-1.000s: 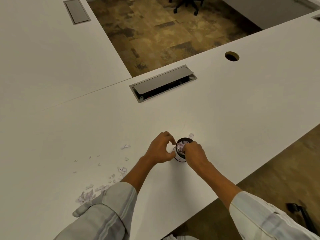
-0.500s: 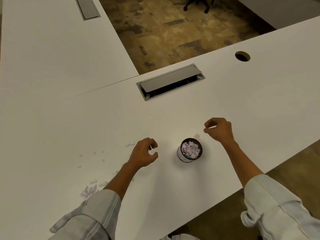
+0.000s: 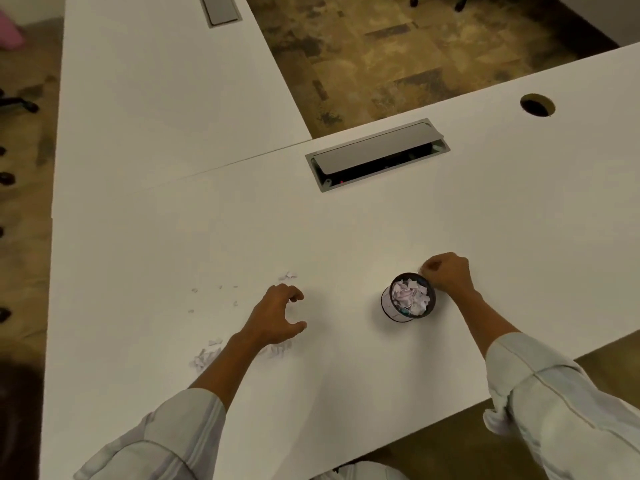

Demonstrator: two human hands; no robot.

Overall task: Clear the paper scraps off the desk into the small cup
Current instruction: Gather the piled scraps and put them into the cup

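A small cup stands upright on the white tabletop, toward four o'clock of the view's middle, and it is heaped to the rim with crumpled paper scraps in white and pale pink. The right hand sits just beside the cup's rim at about one o'clock from it, its fingers curled tightly together in a pinch; whether anything is caught between the fingertips cannot be told, since they are turned under and away from the camera. The left hand hovers low over the tabletop at nine o'clock from the cup and well apart from it, thumb and fingers spread in a loose C with nothing between them.

Loose paper scraps lie around that left hand (most of them small and pale, hard to pick out against the white surface). One cluster sits at about seven o'clock from the hand beside the forearm, another small bunch just under the heel of the hand, a few larger bits at twelve o'clock from it, and a thin scatter of specks out toward ten o'clock.

Farther back at twelve o'clock, a grey cable hatch is set into the tabletop with its flap tilted up, and a round grommet hole lies toward two o'clock. Both forearms wear pale rolled sleeves.
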